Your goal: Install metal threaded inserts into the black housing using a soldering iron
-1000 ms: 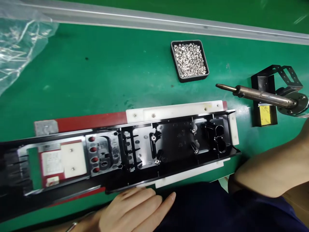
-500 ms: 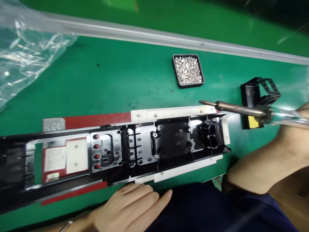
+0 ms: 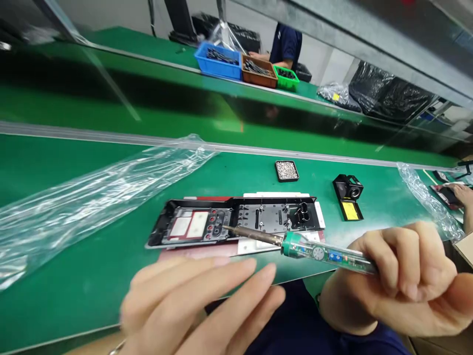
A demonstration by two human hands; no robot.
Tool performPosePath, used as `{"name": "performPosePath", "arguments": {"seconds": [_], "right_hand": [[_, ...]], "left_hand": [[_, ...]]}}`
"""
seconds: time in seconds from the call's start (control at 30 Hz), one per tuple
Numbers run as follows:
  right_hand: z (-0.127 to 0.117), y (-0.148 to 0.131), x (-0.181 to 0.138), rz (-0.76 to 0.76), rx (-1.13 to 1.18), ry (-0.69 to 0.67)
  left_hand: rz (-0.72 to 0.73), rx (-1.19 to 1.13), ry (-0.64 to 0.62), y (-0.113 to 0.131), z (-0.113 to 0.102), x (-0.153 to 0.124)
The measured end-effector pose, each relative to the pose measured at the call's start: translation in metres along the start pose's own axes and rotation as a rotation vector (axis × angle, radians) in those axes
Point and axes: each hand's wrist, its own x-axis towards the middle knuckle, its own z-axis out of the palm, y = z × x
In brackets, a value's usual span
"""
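My right hand (image 3: 402,281) is closed round the clear handle of a soldering iron (image 3: 295,245), held up in front of me with its metal tip pointing left over the long black plastic housing (image 3: 236,221). That housing lies on a red and white jig on the green belt. My left hand (image 3: 192,305) hovers low at the front, fingers stretched out and empty, slightly blurred. A small black tray of metal inserts (image 3: 287,170) sits beyond the housing. The black iron stand with a yellow pad (image 3: 349,197) is to the right of it.
A long clear plastic bag (image 3: 92,197) lies on the left of the belt, another (image 3: 424,197) at the right. Another person's hand (image 3: 463,195) works at the far right. Blue, brown and green bins (image 3: 244,69) and a person in dark blue stand at the far bench.
My head has lifted, so the view now takes in the whole line. My right hand has pulled the soldering iron off its stand and brought it close. My left hand has risen off the bench edge.
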Motion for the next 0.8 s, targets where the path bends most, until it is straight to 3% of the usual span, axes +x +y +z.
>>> {"name": "performPosePath", "arguments": {"seconds": [0.07,0.27,0.8], "right_hand": [[0.012,-0.005,-0.014,-0.046,-0.035,-0.018],[0.039,-0.016,-0.029,-0.166,-0.076,-0.002],[0.061,-0.024,-0.031,-0.195,0.033,-0.071]], "left_hand": [[-0.139,-0.031,0.065,0.016,-0.004,0.019],[-0.204,-0.157,0.169,0.054,-0.002,0.031],[-0.188,-0.285,0.185,0.063,-0.004,0.026]]}}
